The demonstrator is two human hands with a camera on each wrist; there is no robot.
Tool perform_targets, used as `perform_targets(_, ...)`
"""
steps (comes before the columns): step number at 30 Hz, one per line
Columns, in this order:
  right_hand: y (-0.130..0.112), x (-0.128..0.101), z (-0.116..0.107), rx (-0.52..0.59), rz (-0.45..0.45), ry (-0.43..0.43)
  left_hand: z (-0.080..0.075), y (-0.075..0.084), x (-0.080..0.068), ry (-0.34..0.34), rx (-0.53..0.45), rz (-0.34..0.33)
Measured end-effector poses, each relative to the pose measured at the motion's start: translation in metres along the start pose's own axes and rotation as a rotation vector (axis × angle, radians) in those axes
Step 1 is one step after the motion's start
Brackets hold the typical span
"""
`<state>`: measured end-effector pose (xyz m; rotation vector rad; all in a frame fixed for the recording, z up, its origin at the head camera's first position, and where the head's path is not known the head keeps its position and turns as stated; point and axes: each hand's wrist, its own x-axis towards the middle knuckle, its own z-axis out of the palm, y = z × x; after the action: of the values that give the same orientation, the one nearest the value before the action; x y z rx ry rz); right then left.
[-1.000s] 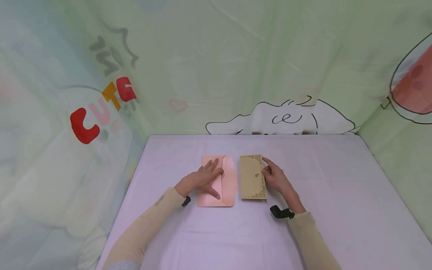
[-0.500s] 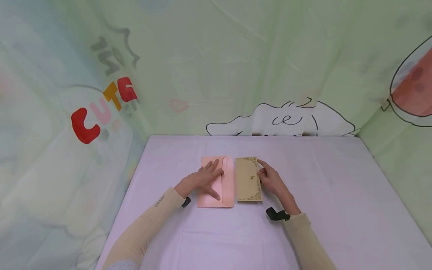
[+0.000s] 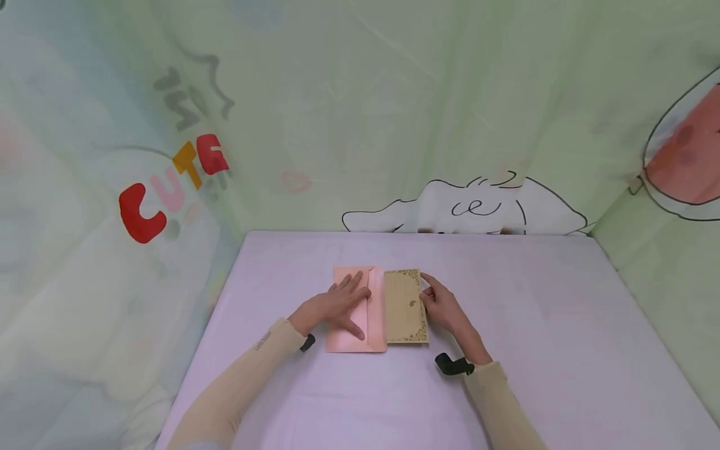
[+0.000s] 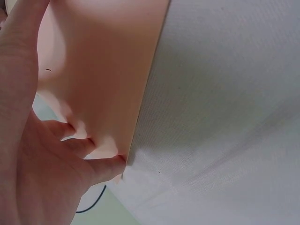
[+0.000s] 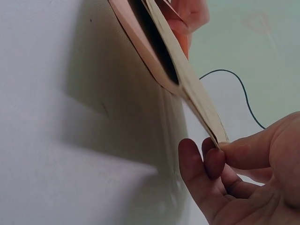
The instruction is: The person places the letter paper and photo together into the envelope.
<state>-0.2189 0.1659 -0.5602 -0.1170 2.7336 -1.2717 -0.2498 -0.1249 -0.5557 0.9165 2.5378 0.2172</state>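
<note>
A pink envelope (image 3: 348,340) lies on the table with its flap (image 3: 378,325) unfolded to the right. My left hand (image 3: 337,307) rests on it with fingers spread, and the fingertips press its surface in the left wrist view. My right hand (image 3: 446,310) pinches the right edge of a beige card (image 3: 400,309) that has dark floral corner patterns. In the right wrist view, thumb and fingers (image 5: 214,163) hold the card's edge, raised above the table. The card's left edge overlaps the envelope's flap in the head view.
A pale lilac cloth covers the table (image 3: 534,325). Behind it hangs a green printed curtain (image 3: 349,94) that meets the table's back edge. Another printed curtain stands along the left side. A black wrist strap mount (image 3: 452,364) sits below my right hand.
My right hand has moved the card leftward, from a gap beside the envelope to over its flap. My left hand stays on the envelope.
</note>
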Motion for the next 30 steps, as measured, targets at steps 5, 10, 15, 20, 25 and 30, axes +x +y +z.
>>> perform_targets(5, -0.005, 0.002, 0.002, -0.004, -0.018, 0.002, -0.002, 0.000, 0.001, 0.005, 0.005, 0.011)
perform_targets(10, -0.008, 0.002, 0.007, -0.002, -0.034, -0.008, -0.003, -0.001, 0.002, 0.000, 0.006, 0.003)
perform_targets(15, -0.012, 0.001, 0.015, 0.006, -0.016, -0.033, 0.001, -0.002, 0.003, -0.005, -0.001, -0.008)
perform_targets(20, -0.017, 0.001, 0.020, -0.004, -0.017, -0.025, 0.002, -0.002, 0.003, 0.008, 0.001, -0.006)
perform_targets(25, -0.022, 0.005, 0.024, -0.009, -0.015, -0.012, 0.001, -0.001, 0.002, 0.010, -0.001, -0.004)
perform_targets(30, -0.024, 0.008, 0.029, 0.013, 0.007, -0.026, 0.000, 0.000, 0.002, -0.001, 0.001, -0.007)
